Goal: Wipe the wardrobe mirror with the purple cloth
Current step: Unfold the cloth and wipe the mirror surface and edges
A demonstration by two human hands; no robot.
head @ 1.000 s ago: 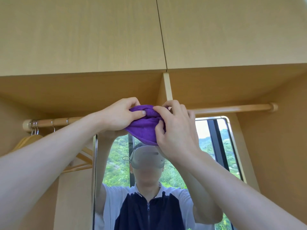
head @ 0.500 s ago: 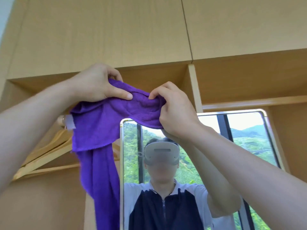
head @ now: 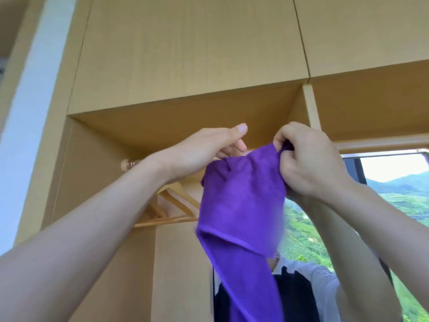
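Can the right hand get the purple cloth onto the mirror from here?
Probably yes. The right hand grips the purple cloth by its top edge in front of the mirror's upper part; nothing else stands between them. The cloth hangs loose, though.

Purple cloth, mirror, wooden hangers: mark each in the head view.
purple cloth (head: 241, 205), head view, middle of the hanging panel below both hands.
mirror (head: 394, 168), head view, upper glass reflecting sky.
wooden hangers (head: 171, 196), head view, sloping arm of the hanger left of the cloth.
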